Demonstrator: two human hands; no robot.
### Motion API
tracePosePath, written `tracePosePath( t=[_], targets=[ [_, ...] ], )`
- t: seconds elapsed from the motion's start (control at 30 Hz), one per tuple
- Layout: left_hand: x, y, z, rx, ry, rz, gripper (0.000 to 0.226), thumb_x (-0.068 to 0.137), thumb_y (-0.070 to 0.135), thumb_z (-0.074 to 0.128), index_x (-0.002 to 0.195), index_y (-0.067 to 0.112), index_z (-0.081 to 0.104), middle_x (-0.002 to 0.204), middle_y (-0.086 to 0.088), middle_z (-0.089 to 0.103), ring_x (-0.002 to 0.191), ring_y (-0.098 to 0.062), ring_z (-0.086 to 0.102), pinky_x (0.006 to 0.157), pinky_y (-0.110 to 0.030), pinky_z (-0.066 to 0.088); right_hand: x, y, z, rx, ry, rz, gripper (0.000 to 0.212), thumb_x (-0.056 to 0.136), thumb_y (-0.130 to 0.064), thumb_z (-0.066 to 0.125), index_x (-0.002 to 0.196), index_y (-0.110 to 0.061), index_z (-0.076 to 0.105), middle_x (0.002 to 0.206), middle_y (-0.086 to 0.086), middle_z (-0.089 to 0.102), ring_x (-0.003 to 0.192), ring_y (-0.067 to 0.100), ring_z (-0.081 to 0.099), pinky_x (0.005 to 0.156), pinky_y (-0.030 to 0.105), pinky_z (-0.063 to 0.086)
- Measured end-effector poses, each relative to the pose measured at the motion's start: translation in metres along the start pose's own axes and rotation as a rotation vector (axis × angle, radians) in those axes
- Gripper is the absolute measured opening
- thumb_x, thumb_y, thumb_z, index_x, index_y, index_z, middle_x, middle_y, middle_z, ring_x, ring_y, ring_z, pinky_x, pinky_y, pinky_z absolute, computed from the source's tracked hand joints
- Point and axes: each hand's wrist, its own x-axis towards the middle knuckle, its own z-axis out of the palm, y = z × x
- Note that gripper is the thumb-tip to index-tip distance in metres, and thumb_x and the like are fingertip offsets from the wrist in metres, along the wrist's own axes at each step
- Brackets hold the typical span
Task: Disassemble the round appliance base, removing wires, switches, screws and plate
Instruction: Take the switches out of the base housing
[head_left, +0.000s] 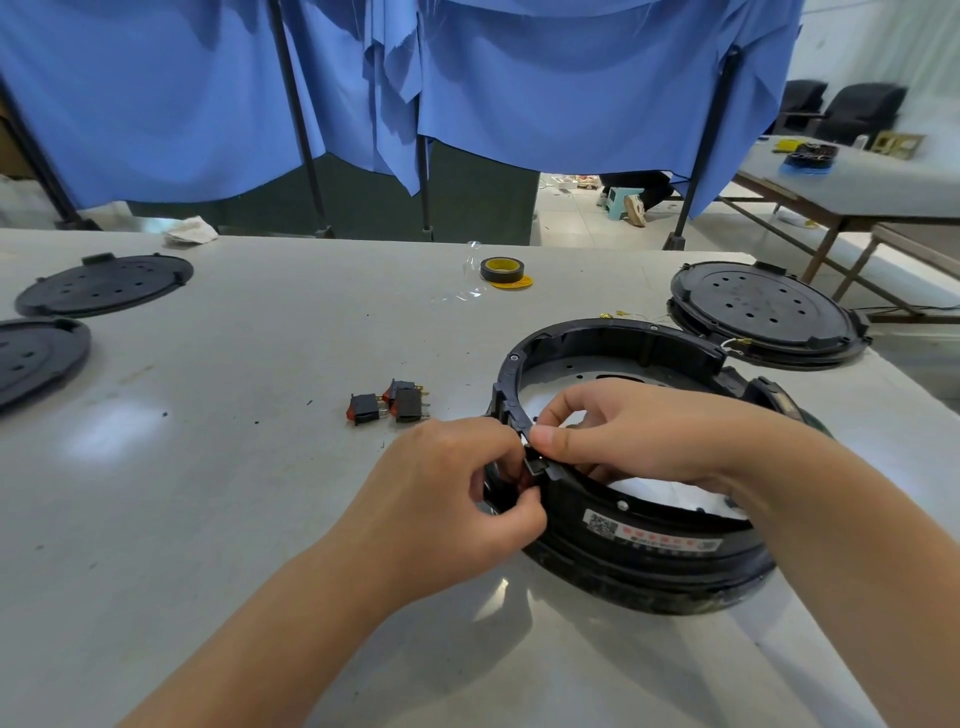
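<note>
Both hands meet at the near-left rim of the round base (639, 467), which sits toward the table's (234, 467) right edge. Left hand (457, 493) pinches a small red-and-black switch (524, 475) set in the rim; right hand (618, 426) grips the rim just above it. Its white label (652, 535) carries a QR code and red print, too blurred to read. Three loose switches (389, 408) lie mid-table, and yellow-cored black tape (502, 270) lies near the far edge.
</note>
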Motion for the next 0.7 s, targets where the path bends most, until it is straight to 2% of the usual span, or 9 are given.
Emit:
tracePosePath(
  t=[0.2,0.33,0.43,0.6,0.7],
  targets=[
    [0.0,0.0,0.0,0.005,-0.003,0.013,0.019,0.071,0.037,0.057,0.065,0.02,0.056,0.056,0.004,0.048,0.055,-0.018,0.051,0.052,-0.035,0.043,0.001,0.0,0.001,-0.009,-0.015,-0.013,0.021,0.09,-0.04,0.058,0.098,-0.02,0.06,0.085,0.005,0.066,0.077,0.017,0.061,0.089,0.038,0.053],
    [0.0,-0.002,0.0,0.006,-0.005,0.02,0.018,0.07,0.036,0.056,0.065,0.019,0.055,0.055,0.002,0.05,0.054,-0.019,0.052,0.053,-0.036,0.043,0.002,0.0,0.002,-0.014,0.0,-0.029,0.017,0.091,-0.038,0.058,0.095,-0.022,0.06,0.075,-0.001,0.063,0.068,0.011,0.058,0.074,0.028,0.051],
    [0.001,-0.005,-0.001,0.03,-0.013,0.035,0.017,0.07,0.033,0.059,0.066,0.018,0.056,0.055,0.0,0.053,0.055,-0.02,0.054,0.056,-0.038,0.044,0.003,0.0,0.004,-0.012,0.023,-0.025,0.017,0.091,-0.039,0.057,0.093,-0.022,0.06,0.074,-0.003,0.063,0.066,0.011,0.057,0.071,0.024,0.048],
    [0.0,-0.007,-0.008,-0.013,-0.009,0.03,0.01,0.07,0.03,0.063,0.067,0.02,0.061,0.062,0.007,0.059,0.064,-0.014,0.058,0.059,-0.03,0.046,0.004,-0.001,0.003,-0.059,-0.009,0.014,0.03,0.09,-0.048,0.054,0.096,-0.02,0.062,0.091,0.006,0.069,0.079,0.016,0.063,0.084,0.031,0.054],
    [-0.001,-0.01,-0.015,-0.028,-0.019,0.002,0.01,0.068,0.032,0.064,0.068,0.022,0.062,0.066,0.011,0.061,0.068,-0.01,0.059,0.061,-0.025,0.047,0.003,-0.001,0.002,-0.063,-0.018,0.027,0.033,0.09,-0.049,0.053,0.094,-0.018,0.063,0.09,0.005,0.068,0.079,0.016,0.062,0.085,0.033,0.054]
  ],
)
